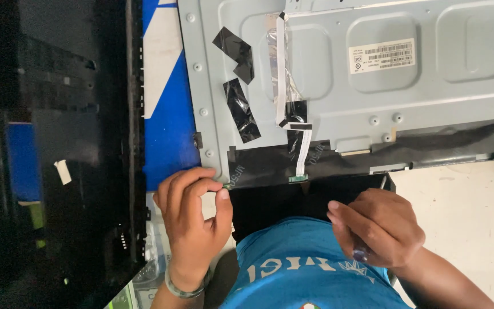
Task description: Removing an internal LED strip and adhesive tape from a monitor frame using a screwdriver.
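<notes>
Black cover (81, 143) blocks left, floor (458, 200) free right

Panel (373, 74) – grey metal back, lying flat, black tape strips w/ white ribbon cable (302, 151) along near edge. Circuit strip (228, 185) – thin, greenish, at panel's near-left corner, pinched at its end.

Pale floor (464, 229): grey metal panel (338, 91), black cover (64, 143).

The metal back panel (373, 74) runs past the top edge; its label print (381, 55) is unreadably small.
</notes>
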